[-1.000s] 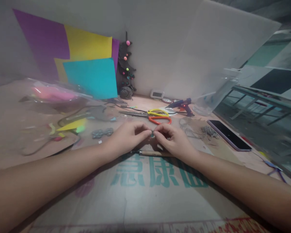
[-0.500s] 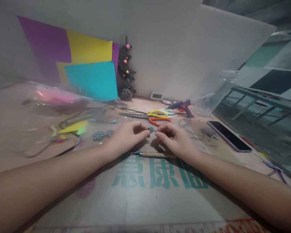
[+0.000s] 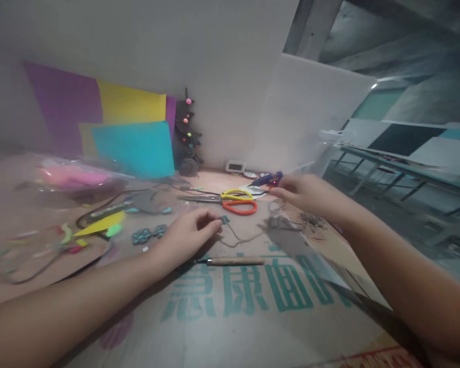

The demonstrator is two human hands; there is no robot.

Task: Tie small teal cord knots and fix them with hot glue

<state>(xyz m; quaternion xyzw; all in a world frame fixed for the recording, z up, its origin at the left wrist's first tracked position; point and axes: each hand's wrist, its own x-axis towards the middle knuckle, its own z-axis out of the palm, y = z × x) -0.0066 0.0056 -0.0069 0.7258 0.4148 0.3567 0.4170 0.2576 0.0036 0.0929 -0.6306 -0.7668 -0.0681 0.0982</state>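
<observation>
My left hand [image 3: 189, 232] is closed, its thumb and fingertips pinching a small teal piece [image 3: 225, 220]. A thin grey cord [image 3: 237, 239] trails from that piece across the board to the right. Over at the back right, my right hand [image 3: 310, 197] is closed around the handle of a dark blue glue gun [image 3: 266, 179], which has a small red light; most of the handle is hidden by the hand. Scissors [image 3: 230, 200] with yellow and orange handles lie between the hands. Nearer me is a wooden-handled tool [image 3: 235, 261].
Teal-and-grey braided pieces [image 3: 149, 234] lie left of my left hand, near yellow and green scraps [image 3: 103, 224]. Coloured sheets [image 3: 134, 151] and a dark tree-shaped ornament [image 3: 187, 138] stand against the wall. A small white clock [image 3: 235, 166] sits behind the scissors.
My right hand has let go of the teal piece and moved right and away to the glue gun. My left hand keeps the piece. The view has shifted right and up.
</observation>
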